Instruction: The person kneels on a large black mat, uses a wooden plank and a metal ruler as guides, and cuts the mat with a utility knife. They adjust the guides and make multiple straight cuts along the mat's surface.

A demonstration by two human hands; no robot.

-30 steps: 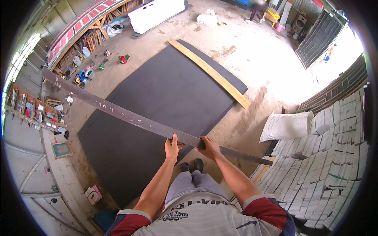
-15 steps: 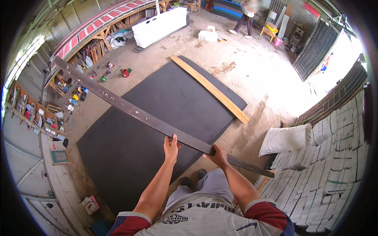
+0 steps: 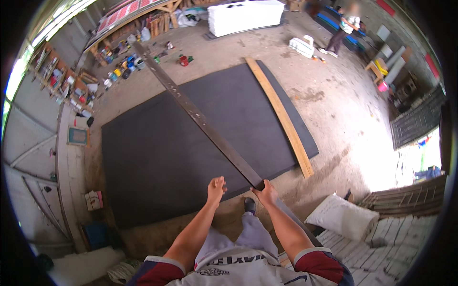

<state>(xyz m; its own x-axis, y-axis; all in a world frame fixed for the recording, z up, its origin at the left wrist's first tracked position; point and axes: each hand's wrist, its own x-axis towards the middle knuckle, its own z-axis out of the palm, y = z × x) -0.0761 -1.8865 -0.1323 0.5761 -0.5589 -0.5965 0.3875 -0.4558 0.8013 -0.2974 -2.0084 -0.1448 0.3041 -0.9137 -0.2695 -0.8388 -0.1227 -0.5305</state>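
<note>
My right hand (image 3: 265, 193) is closed around a long, dark brown bar (image 3: 205, 126), scuffed with pale marks toward its far end. The bar slants from beside my right forearm to the far left, over a large black sheet (image 3: 143, 162) on the floor. My left hand (image 3: 216, 190) is off the bar, a short way to its left, with loosely curled fingers and nothing visible in them. Along the sheet's right side lies a light wooden plank (image 3: 281, 117), whose near end sticks out past the sheet's edge.
Paint cans and bottles (image 3: 121, 69) stand at the far left. A white stack (image 3: 245, 19) is at the back, and a person (image 3: 341, 31) stands farther right. A white sack (image 3: 341, 217) rests on bundled white stacks (image 3: 405, 238) at my right. One small red can (image 3: 183, 60) sits beyond the sheet.
My left hand has come off the bar, while the right still grips it. The bar now points more steeply away from me. My view has shifted, and one foot is farther forward.
</note>
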